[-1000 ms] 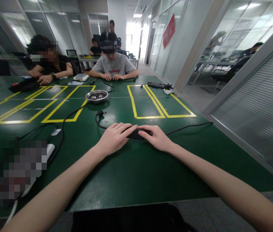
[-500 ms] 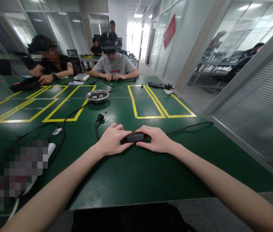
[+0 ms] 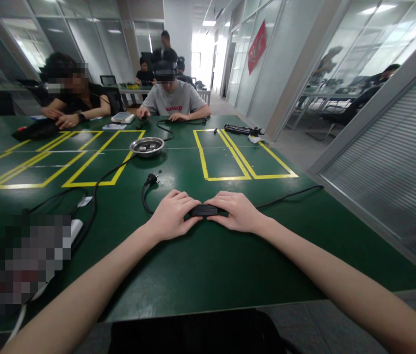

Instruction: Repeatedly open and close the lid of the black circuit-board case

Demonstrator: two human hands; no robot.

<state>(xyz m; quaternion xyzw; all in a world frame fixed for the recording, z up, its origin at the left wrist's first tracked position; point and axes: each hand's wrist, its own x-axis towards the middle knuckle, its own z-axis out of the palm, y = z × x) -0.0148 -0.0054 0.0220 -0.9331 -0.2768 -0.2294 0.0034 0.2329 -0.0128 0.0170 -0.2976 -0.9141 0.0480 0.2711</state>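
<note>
A black power adapter (image 3: pixel 205 210) lies between my two hands, low over the green table. My left hand (image 3: pixel 174 215) grips its left end, thumb at the near side and fingers over the far side. My right hand (image 3: pixel 236 211) holds the right end in the same manner, so both ends are partly hidden. From the left side a cord curls round to a black mains plug (image 3: pixel 152 179) lying on the table. A thin black cable (image 3: pixel 289 196) runs off to the right beyond my right hand.
A steel bowl (image 3: pixel 147 146) with small metal pieces stands ahead. Yellow tape (image 3: pixel 226 178) marks rectangles on the table (image 3: pixel 208 280). A folded black tripod-like item (image 3: pixel 242 130) lies far right. A blurred-out object (image 3: pixel 27 265) and cables lie left. Two people sit opposite, working.
The adapter has tipped slightly in my hands, so less of its broad face shows. Across the table, a person's hand has moved out to the left, onto a dark item.
</note>
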